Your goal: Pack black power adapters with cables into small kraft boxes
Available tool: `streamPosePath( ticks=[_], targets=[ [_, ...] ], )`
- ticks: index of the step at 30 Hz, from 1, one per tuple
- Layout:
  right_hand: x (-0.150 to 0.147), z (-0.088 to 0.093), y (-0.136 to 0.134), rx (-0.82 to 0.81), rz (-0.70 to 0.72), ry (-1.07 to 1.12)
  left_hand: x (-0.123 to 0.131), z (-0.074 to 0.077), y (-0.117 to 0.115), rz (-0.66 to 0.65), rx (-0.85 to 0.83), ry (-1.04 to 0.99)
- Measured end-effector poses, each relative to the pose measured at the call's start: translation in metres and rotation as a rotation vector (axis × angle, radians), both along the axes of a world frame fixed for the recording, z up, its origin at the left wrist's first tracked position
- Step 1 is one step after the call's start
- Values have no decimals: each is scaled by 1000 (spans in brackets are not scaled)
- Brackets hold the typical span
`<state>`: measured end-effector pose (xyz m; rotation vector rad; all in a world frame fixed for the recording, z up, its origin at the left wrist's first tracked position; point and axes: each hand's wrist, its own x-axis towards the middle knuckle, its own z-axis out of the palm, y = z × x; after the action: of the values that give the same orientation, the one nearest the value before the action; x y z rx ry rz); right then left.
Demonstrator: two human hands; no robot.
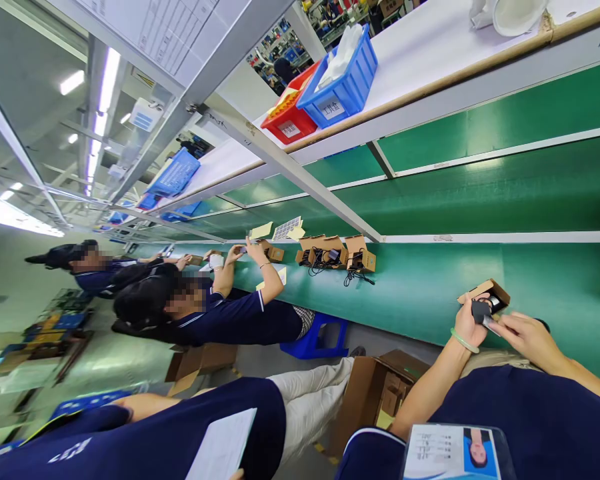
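1 dk block [480, 312], edge twd R hand [530, 337] (hold unclear) | long axis unclear | clasped, L hand [467, 323]

Left hand [466, 325]: holds black block [481, 312], lower right of frame
Right hand [530, 339]: at the block's edge
Cardboard box [501, 294]: open, just beyond the block
Blue bin [347, 85]: upper middle

Black device [480, 311] looks matt plastic, small box [501, 293] matt cardboard, counter [420, 287] smooth and faintly glossy, blue bin [364, 72] shiny plastic.
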<state>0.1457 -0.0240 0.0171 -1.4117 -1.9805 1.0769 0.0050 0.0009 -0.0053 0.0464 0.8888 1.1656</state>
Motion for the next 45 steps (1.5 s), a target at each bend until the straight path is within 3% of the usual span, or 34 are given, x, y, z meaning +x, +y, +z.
streamPosePath(
  ticks=[2, 5, 9, 14, 18, 21, 23, 27, 31, 33, 36, 38, 42, 45],
  targets=[
    [6, 12, -4, 65, -24, 75, -1, 0, 0, 19, -7, -6],
    [6, 15, -1, -66, -73, 148, -1, -1, 1, 25, -10, -55],
    [-6, -6, 11, -242, 35, 126, 1, -3, 1, 11, -24, -67],
    [-14, -26, 16, -233, 59, -94, 3, -8, -1, -13, -42, -1],
    [-12, -13, 9, -52, 45, -138, 4, -12, -1, 30, -42, 21],
    [-9, 9, -1, 194, 200, -85, 3, -12, 0, 43, -60, 45],
    [-9, 17, -4, 244, 277, -31, 2, -11, 1, 49, -66, 33],
    [-13, 1, 5, 40, 108, -66, 1, -11, -1, 41, -40, 16],
    [-17, -19, 14, -119, 92, -133, 2, -12, -2, -39, -30, 20],
    [-16, -11, 11, -52, 100, -149, 3, -12, -2, -26, -36, 66],
    [-12, 12, 4, 127, 234, -65, 2, -11, 1, 10, -47, 143],
    [-10, 19, 2, 158, 285, -3, 1, -11, 2, 8, -64, 140],
    [-15, 0, 12, -20, 112, -80, 0, -11, 0, -22, -48, 63],
    [-17, -7, 17, -110, 83, -100, 2, -12, 0, -22, -17, 68]
  ],
)
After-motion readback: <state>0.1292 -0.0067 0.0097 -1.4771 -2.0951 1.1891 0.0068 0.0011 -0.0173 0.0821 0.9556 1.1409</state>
